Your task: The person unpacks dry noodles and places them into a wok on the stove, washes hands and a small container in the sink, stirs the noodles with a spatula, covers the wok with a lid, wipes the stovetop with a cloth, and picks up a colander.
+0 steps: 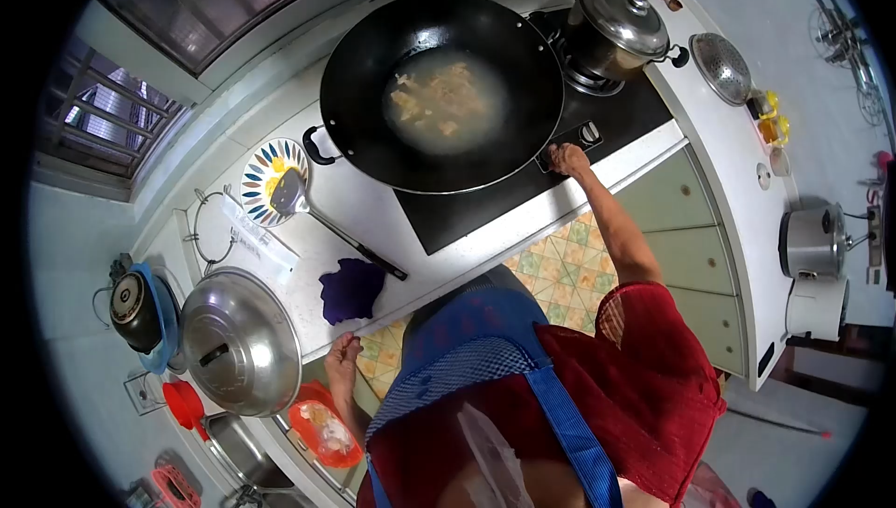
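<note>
My right hand (567, 160) is at the front edge of the black gas stove (434, 223), its fingers closed around a stove knob that they mostly cover. Another stove knob (589, 133) shows just to the right. Behind that hand sits a large black wok (359, 88), with pale cloudy liquid and light-brown pieces of food (443, 97) in its bottom. Low by the counter's front edge, my left hand (343, 350) has its fingers curled in, with nothing visible in them. A dark purple cloth (352, 290) lies on the counter nearest to it.
A spatula (341, 233) rests with its blade on a patterned plate (250, 181) left of the wok. A lidded steel pot (611, 27) occupies the back right burner. Farther left are a large domed lid (252, 321), a red basin (327, 447) and a sink (238, 447). A colander (721, 68) sits at right.
</note>
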Motion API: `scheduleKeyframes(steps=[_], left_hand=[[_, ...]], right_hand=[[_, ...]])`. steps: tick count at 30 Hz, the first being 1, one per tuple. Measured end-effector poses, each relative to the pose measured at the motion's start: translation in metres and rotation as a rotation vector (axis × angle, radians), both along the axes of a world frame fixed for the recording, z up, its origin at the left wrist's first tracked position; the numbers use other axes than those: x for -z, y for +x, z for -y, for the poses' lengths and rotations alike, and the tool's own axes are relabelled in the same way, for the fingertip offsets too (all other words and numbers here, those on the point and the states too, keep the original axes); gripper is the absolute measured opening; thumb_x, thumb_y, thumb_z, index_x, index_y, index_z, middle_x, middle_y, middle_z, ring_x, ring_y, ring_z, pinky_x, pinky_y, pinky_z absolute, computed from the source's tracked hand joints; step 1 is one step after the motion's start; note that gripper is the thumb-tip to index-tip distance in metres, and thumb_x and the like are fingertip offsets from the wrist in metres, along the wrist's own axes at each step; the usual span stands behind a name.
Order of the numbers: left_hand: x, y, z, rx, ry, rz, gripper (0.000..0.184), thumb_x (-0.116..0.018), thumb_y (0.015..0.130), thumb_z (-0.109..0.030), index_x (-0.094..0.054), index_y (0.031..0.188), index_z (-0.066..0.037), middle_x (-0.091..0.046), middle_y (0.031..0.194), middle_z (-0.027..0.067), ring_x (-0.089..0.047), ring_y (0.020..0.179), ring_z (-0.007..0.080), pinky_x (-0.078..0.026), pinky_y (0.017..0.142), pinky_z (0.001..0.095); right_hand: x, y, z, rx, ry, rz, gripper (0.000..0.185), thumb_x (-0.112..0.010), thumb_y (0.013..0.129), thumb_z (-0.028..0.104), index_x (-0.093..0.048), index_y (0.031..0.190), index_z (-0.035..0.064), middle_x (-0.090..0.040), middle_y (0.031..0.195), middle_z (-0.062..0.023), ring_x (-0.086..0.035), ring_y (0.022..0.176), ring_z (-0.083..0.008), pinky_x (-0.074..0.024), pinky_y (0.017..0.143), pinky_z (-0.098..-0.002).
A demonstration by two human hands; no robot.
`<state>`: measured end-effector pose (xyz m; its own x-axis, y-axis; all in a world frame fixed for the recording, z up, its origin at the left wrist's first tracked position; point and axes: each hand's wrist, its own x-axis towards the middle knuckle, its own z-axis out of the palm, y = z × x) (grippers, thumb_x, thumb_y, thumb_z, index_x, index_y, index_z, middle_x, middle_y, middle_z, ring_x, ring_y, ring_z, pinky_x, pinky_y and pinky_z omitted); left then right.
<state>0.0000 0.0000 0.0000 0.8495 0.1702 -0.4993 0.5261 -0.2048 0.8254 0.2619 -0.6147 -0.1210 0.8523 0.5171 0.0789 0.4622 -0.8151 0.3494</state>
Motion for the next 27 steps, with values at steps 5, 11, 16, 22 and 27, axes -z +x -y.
scheduleKeyframes(steps=[5, 11, 16, 22, 27], left_hand=[[0.014, 0.009, 0.029, -0.038, -0.059, 0.036, 0.025, -0.058, 0.084, -0.011, -0.058, 0.105, 0.004, -0.061, 0.086, 0.0051, -0.057, 0.075, 0.0122, -0.045, 0.07, 0.0232], [0.002, 0.002, -0.011, 0.008, 0.074, 0.023, 0.031, -0.059, 0.082, -0.014, -0.057, 0.108, 0.003, -0.063, 0.087, 0.0076, -0.058, 0.076, 0.013, -0.046, 0.071, 0.0243], [0.006, -0.013, -0.037, 0.068, 0.16, 0.061, 0.033, -0.059, 0.082, -0.016, -0.057, 0.109, 0.003, -0.064, 0.093, 0.012, -0.062, 0.082, 0.0176, -0.047, 0.073, 0.0274], [0.015, -0.039, -0.03, 0.024, 0.142, 0.015, 0.032, -0.059, 0.082, -0.016, -0.056, 0.108, 0.003, -0.064, 0.097, 0.0142, -0.063, 0.086, 0.0208, -0.048, 0.075, 0.0298], [0.026, -0.076, -0.02, -0.142, 0.039, -0.026, 0.031, -0.06, 0.082, -0.014, -0.057, 0.108, 0.002, -0.064, 0.093, 0.0129, -0.062, 0.082, 0.0207, -0.048, 0.074, 0.0291]], right_hand=[[0.0, 0.013, 0.043, 0.291, 0.724, -0.418, 0.027, -0.057, 0.083, 0.034, -0.051, 0.077, 0.0082, -0.047, 0.043, -0.0025, -0.044, 0.032, -0.0138, -0.0318, 0.03, -0.0258], [0.0, 0.007, 0.009, 0.356, 0.549, -0.295, 0.03, -0.049, 0.088, 0.033, -0.053, 0.071, 0.0091, -0.046, 0.04, -0.0015, -0.044, 0.031, -0.013, -0.0315, 0.028, -0.0256], [-0.044, -0.008, -0.039, 0.631, 0.827, -0.327, 0.055, -0.035, 0.093, 0.04, -0.051, 0.054, 0.0052, -0.048, 0.041, -0.0039, -0.048, 0.033, -0.0159, -0.0361, 0.03, -0.0285], [-0.052, -0.016, -0.04, 0.871, 1.088, -0.438, 0.06, -0.033, 0.091, 0.052, -0.051, 0.059, 0.0039, -0.05, 0.046, -0.0082, -0.05, 0.04, -0.0183, -0.0381, 0.037, -0.0298], [-0.029, -0.021, -0.011, 1.023, 1.207, -0.605, 0.059, -0.032, 0.09, 0.053, -0.054, 0.06, 0.0072, -0.048, 0.046, -0.0046, -0.042, 0.035, -0.0132, -0.0316, 0.032, -0.0275]])
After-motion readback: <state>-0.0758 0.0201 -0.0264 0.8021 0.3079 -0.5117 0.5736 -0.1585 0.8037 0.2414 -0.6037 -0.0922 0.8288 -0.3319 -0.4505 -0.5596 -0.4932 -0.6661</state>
